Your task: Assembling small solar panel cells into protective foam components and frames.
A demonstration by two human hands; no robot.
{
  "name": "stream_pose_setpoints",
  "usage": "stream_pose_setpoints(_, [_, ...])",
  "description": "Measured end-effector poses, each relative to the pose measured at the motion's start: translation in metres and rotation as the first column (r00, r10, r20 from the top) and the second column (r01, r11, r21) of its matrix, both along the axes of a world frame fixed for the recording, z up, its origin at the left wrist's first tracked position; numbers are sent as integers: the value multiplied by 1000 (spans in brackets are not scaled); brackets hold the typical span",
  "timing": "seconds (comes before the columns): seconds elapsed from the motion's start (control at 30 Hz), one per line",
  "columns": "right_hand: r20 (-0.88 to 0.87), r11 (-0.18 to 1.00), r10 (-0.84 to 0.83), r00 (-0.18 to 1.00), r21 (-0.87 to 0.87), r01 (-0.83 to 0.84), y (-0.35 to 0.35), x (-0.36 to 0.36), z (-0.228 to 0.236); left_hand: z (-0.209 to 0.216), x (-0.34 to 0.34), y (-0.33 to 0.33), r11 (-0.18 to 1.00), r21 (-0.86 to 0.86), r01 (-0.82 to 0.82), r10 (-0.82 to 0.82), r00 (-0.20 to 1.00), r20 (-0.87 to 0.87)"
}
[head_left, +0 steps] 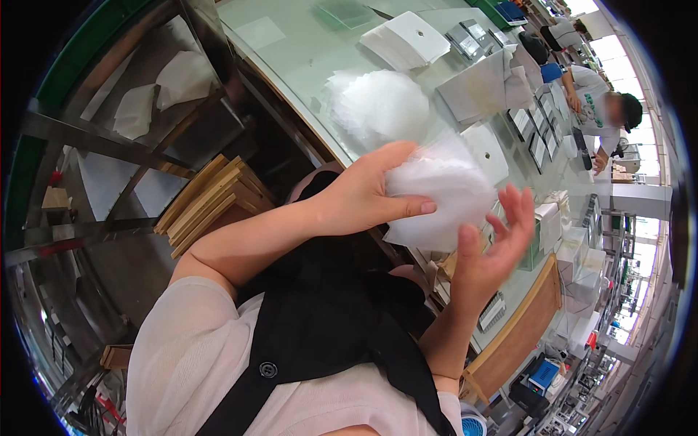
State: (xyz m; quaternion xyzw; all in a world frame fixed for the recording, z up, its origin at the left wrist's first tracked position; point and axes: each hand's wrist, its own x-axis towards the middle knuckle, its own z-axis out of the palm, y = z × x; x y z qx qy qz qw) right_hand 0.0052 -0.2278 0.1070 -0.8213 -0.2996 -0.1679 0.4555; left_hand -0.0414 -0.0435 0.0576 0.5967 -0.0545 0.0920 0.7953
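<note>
My left hand (378,190) is closed on a stack of thin white translucent sheets (445,195), with the thumb lying over the top face. The sheets are held above the table edge and their edges are slightly fanned. My right hand (493,243) is at the right side of the stack, fingers spread and curled; it looks apart from the sheets and has nothing in it. Beyond the held stack, a fanned pile of similar white sheets (382,105) lies on the glass-topped table (291,54).
White stacked sheets (406,40) and a white bag-like wrapper (486,87) lie farther back. Dark-framed trays (534,138) stand to the right, near a person (592,94) at work. A wooden board (516,327) is at lower right. Wooden frames (211,200) lean at left beside metal shelving (94,138).
</note>
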Motion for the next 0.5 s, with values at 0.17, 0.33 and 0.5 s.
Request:
stream_pose_setpoints(0.17, [-641,891,430,636,413,-187,-5,3,-14,11,3,4,984,178,-17,13,1000,19])
stream_pose_setpoints(0.33, [-607,925,360,709,330,-187,9,-12,-15,2,10,5,952,294,-83,125,984,-126])
stream_pose_setpoints(0.5, [-407,960,259,876,212,-185,12,-17,-28,1,7,0,921,321,-222,249,968,-45])
